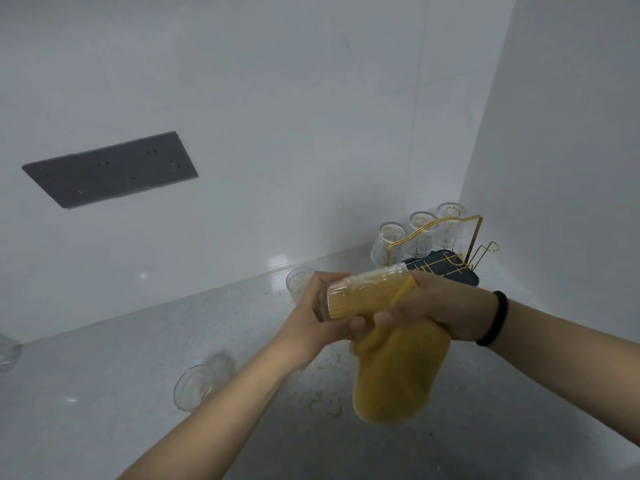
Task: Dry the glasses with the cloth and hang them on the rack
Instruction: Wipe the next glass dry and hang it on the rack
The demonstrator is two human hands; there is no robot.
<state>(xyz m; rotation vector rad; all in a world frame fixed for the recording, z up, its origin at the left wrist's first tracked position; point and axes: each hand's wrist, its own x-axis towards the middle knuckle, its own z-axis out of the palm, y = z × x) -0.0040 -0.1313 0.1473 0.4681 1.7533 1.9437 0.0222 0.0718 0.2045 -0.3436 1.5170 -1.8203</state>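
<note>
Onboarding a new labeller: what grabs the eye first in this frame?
The bright yellow cloth at centre right, hanging from the right hand and stuffed into the ribbed clear glass that the left hand grips on its side. Next, the gold wire rack in the far corner, with three clear patterned glasses upside down on it. Then the dark grey socket panel on the wall, left.
</note>
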